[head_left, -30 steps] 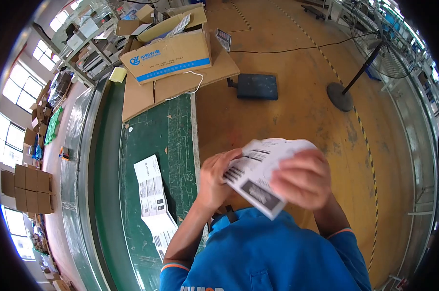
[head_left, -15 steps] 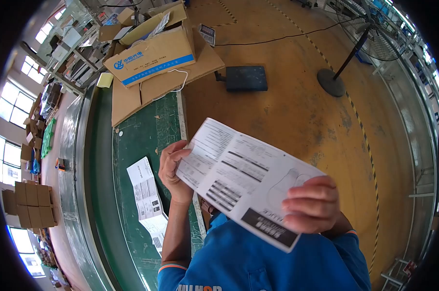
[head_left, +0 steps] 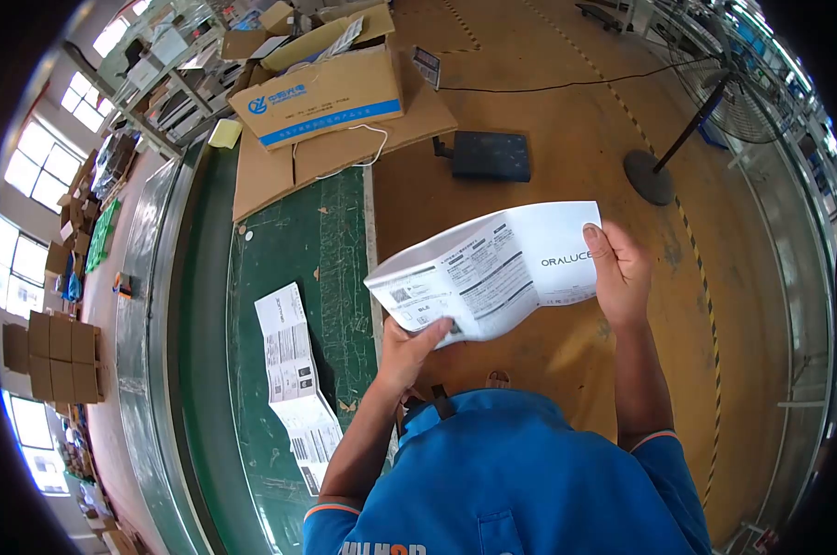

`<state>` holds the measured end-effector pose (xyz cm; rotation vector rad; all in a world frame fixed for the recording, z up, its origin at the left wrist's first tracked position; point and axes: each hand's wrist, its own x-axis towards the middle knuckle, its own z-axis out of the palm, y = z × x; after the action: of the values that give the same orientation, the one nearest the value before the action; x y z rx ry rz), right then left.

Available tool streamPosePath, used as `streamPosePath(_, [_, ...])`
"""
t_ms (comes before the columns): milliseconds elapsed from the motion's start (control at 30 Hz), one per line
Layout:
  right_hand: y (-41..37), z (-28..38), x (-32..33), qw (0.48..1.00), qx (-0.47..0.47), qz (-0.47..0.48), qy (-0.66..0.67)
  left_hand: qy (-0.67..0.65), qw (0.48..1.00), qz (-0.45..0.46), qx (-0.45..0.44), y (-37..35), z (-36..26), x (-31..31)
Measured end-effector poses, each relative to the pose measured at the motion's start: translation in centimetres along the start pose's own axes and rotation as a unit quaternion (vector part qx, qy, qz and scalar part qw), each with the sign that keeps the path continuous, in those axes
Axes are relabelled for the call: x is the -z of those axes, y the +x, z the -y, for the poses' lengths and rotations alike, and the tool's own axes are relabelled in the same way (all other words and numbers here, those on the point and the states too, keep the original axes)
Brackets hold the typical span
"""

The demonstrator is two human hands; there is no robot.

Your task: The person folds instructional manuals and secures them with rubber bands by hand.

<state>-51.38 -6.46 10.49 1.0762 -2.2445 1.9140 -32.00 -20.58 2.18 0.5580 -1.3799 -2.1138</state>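
A folded paper leaflet with printed text and the word ORALUCE is held up in front of me, its panels bent along the creases. My left hand pinches its lower left corner, thumb on the printed face. At the right end, my right hand grips the edge with the thumb on top and the fingers behind, out of sight. To the left, a second unfolded leaflet lies on the green work surface, touched by neither hand.
An open cardboard box sits on flat cardboard at the far end of the green surface. Beyond the leaflet, a black stool stands on the floor. A pedestal fan is at the right, with its cable crossing the floor.
The leaflet has been turned over and raised, now showing its ORALUCE panel. My right hand has moved up to its right end; my left hand has shifted right and down.
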Motion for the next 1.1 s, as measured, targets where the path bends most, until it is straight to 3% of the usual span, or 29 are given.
streamPosePath(67, [0.0, -0.2, -0.2, 1.000, -0.010, 0.021, -0.010, -0.023, 0.994, -0.076, 0.071, 0.1, -0.1, 0.0])
streamPosePath(133, [0.2, -0.4, -0.4, 1.000, -0.011, 0.029, 0.002, -0.036, 0.995, -0.068, 0.063, -0.2, -0.8, 0.4])
streamPosePath(200, [0.3, -0.6, -0.6, 0.999, -0.014, 0.033, 0.012, -0.066, 0.996, -0.006, 0.058, -0.7, -1.8, 0.7])
streamPosePath(400, [0.3, -1.2, -1.2, 0.998, -0.029, 0.048, 0.016, -0.098, 0.991, -0.049, 0.079, -0.1, -2.6, 0.9])
streamPosePath(600, [0.2, -2.3, -1.7, 0.996, -0.043, 0.069, -0.034, 0.022, 0.990, -0.140, -0.016, 0.5, 0.5, 1.0])
streamPosePath(767, [-0.3, -1.9, -2.3, 0.999, -0.012, 0.042, -0.024, 0.042, 0.987, -0.154, -0.008, 1.0, 1.8, 1.5])
streamPosePath(833, [-0.5, -1.6, -2.4, 0.999, -0.004, 0.040, -0.029, 0.030, 0.973, -0.193, -0.124, 1.3, 2.1, 1.2])
streamPosePath(867, [-0.6, -1.3, -2.3, 0.999, 0.004, 0.037, -0.036, 0.030, 0.973, -0.193, -0.125, 1.1, 1.6, 1.1])
streamPosePath(900, [-0.7, -1.1, -2.3, 0.999, 0.004, 0.037, -0.036, 0.231, 0.926, -0.253, -0.162, 0.6, 0.9, 0.9])
streamPosePath(933, [-0.9, -0.8, -2.4, 0.999, 0.009, 0.033, -0.034, 0.420, 0.834, -0.301, -0.192, 0.0, 0.2, 0.6])
streamPosePath(1000, [-1.1, -0.4, -2.3, 0.999, 0.014, 0.029, -0.032, 0.379, 0.858, -0.277, -0.209, -0.4, -0.5, -0.3])
streamPosePath(1067, [-1.3, 0.0, -2.2, 0.998, 0.035, 0.044, -0.003, 0.344, 0.899, -0.170, -0.213, -0.4, -0.5, -1.3])
streamPosePath(1100, [-1.6, 0.3, -2.3, 0.998, 0.039, 0.047, -0.002, 0.309, 0.926, -0.144, -0.165, -0.2, -0.2, -1.5])
